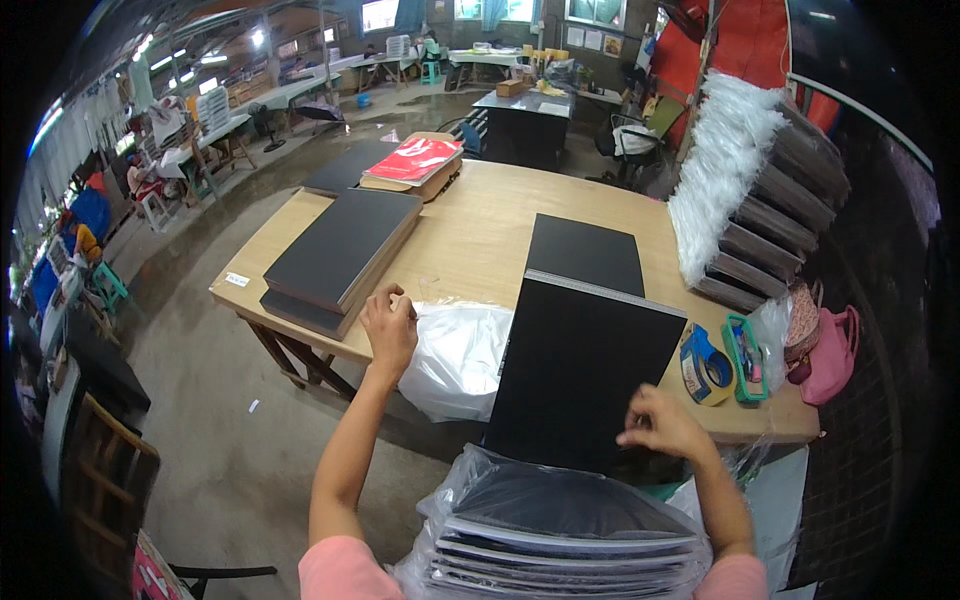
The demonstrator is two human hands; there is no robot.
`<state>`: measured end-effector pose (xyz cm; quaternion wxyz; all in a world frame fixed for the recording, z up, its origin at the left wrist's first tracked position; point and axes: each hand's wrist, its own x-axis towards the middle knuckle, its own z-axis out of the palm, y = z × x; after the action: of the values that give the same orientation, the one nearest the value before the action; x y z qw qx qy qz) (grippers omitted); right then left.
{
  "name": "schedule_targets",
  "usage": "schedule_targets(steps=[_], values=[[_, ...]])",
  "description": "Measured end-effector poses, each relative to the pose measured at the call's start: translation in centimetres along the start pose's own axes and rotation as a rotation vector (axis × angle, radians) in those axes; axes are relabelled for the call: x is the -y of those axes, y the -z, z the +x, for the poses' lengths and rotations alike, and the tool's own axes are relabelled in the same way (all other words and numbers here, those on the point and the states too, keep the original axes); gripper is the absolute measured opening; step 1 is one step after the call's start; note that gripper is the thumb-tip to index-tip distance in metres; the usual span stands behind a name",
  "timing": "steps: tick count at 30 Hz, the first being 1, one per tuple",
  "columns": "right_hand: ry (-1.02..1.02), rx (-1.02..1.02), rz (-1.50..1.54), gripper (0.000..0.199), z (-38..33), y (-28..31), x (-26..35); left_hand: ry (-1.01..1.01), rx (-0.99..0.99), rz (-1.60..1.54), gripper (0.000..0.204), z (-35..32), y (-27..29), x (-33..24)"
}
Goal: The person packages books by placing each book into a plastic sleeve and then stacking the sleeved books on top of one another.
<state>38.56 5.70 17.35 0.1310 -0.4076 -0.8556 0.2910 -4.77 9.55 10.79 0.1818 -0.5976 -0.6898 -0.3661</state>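
Observation:
My left hand (pixel 390 325) has its fingers curled in, between a stack of black boards (pixel 340 245) and a white plastic bag (pixel 455 355); what it pinches, if anything, is too small to make out. Upright in front of me leans a black panel (pixel 590 375) with a silver, ruler-like strip (pixel 605 290) along its top edge. Beside the panel's lower right edge is my right hand (pixel 660 425), fingers bent and closed; whether it grips anything is hidden. Closest to me sits a pile of plastic-wrapped boards (pixel 570 540). Another black sheet (pixel 585 250) lies flat behind the panel.
The wooden table (pixel 480 215) carries a red-and-white packet (pixel 415 160) on a thick stack at the far left. To the right are a blue tape dispenser (pixel 707 365), a green basket (pixel 745 360) and a pink bag (pixel 832 355). Tall plastic-wrapped stacks (pixel 735 190) stand at the back right.

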Motion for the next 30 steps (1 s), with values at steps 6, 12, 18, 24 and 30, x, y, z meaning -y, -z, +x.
schedule_targets(steps=[6, 12, 18, 24, 30], values=[[0.527, -0.081, -0.007, 0.025, 15.6, -0.5, 10.9, 0.301, 0.016, -0.760, 0.004, 0.6, -0.8, 0.5], [0.376, -0.061, -0.140, 0.023, 29.2, -7.0, 11.4, 0.231, -0.021, -0.671, 0.011, 0.8, -2.6, -0.8], [0.241, -0.186, -0.118, 0.010, 31.6, -6.9, 9.7, 0.146, -0.173, -0.475, 0.040, 2.1, -1.5, -1.4], [0.176, -0.271, -0.301, 0.010, 30.7, -6.7, 11.9, 0.345, 0.209, -0.894, 0.063, 4.1, -2.1, 0.0], [0.303, -0.331, -0.476, 0.010, 30.1, -6.6, 11.6, 0.181, 0.250, -0.729, 0.060, 4.1, -1.3, -1.0]])
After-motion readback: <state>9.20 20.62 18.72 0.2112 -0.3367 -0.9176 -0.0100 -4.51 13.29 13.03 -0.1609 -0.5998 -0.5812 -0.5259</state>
